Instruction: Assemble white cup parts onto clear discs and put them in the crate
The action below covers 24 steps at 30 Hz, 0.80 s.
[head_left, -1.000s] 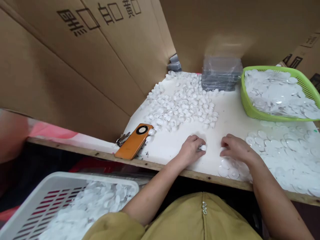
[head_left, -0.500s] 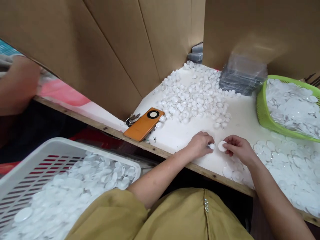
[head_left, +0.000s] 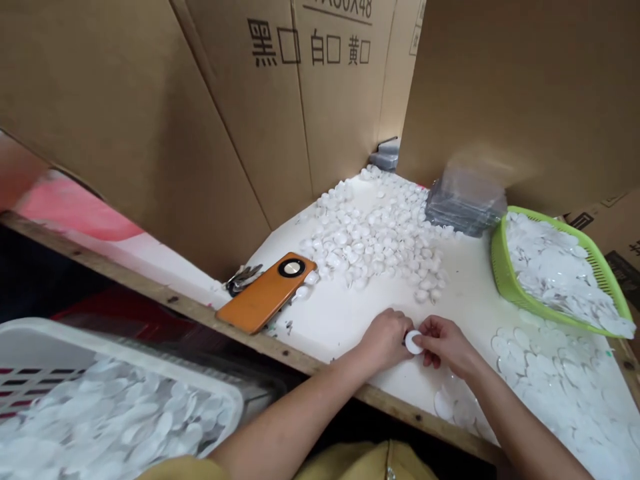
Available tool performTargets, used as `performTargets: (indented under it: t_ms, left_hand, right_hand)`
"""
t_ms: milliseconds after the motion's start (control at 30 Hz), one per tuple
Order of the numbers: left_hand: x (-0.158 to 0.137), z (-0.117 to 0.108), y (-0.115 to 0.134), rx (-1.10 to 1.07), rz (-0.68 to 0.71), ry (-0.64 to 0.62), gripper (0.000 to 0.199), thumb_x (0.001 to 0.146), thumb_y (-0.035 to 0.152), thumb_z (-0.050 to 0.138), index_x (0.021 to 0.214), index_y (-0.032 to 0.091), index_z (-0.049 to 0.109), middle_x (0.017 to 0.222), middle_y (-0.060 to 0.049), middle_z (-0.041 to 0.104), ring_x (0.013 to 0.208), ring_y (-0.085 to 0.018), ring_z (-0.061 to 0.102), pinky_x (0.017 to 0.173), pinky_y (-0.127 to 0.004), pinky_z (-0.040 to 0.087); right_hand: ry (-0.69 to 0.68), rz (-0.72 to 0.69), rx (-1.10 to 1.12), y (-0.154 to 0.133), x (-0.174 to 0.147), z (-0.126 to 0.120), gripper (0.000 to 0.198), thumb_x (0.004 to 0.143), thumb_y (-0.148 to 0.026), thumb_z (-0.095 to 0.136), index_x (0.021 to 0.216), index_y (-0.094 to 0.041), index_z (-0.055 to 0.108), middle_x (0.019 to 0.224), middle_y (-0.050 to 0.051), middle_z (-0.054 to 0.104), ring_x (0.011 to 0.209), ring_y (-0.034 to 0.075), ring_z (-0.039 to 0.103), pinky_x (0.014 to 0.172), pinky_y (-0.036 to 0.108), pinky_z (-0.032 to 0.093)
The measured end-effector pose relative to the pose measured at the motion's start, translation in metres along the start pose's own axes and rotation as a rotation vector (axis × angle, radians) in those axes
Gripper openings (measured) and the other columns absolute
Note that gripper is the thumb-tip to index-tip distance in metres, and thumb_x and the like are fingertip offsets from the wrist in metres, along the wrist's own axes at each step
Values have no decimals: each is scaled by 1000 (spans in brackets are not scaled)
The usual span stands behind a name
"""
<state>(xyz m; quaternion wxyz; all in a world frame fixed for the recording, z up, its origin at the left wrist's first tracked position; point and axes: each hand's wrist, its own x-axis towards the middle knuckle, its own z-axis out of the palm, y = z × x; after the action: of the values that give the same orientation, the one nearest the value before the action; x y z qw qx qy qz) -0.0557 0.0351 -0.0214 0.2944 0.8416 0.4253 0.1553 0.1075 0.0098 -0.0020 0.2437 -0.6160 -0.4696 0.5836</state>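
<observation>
My right hand (head_left: 443,341) pinches a thin round white disc (head_left: 413,342) by its edge. The disc meets the fingers of my left hand (head_left: 390,337), which is curled closed over the table near its front edge. The small white piece in the left hand is now hidden behind the disc and fingers. Beyond the hands lies a heap of small white cap-like pieces (head_left: 370,240). Flat white discs (head_left: 555,380) are spread to the right of my right hand, with a few more (head_left: 453,400) below it.
A green basket (head_left: 520,283) full of white discs stands at the right. A white crate (head_left: 150,367) of discs sits lower left. An orange phone (head_left: 265,297), keys (head_left: 243,277) and plastic-wrapped stacked packs (head_left: 465,207) lie on the table. Cardboard walls (head_left: 240,133) enclose the back.
My right hand has brought the disc leftward against my left hand, closing the gap between them. The camera view has tilted up, so everything sits lower in the picture.
</observation>
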Motion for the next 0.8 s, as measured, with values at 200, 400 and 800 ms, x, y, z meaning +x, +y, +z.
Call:
performTargets:
  t_ms: [200,400,800]
  left_hand:
    - [-4,-20,8,-49,25,-97,23,66,32,69,85,19,69,83,-4,68,86,-22,61,74,-28,43]
    - [11,-37,2,-115,-101,-290,38,70,46,65,98,20,62,84,0,68,74,-18,62,59,-25,40]
    - [36,-46,9,127,-103,-509,36,69,49,66,94,23,59,83,0,66,72,-19,61,59,-25,39]
  right_hand:
    - [-8,53,-6,2,3,0,31,62,-38,67,75,-19,47,47,-4,58,38,12,54,32,19,33]
    - [-31,91,-3,-2,4,-3,29,63,-34,66,78,-20,46,45,-6,56,37,13,55,32,18,33]
    - [-68,223,-2,-9,11,-8,21,68,-19,65,75,-20,45,46,-3,59,39,13,58,34,18,38]
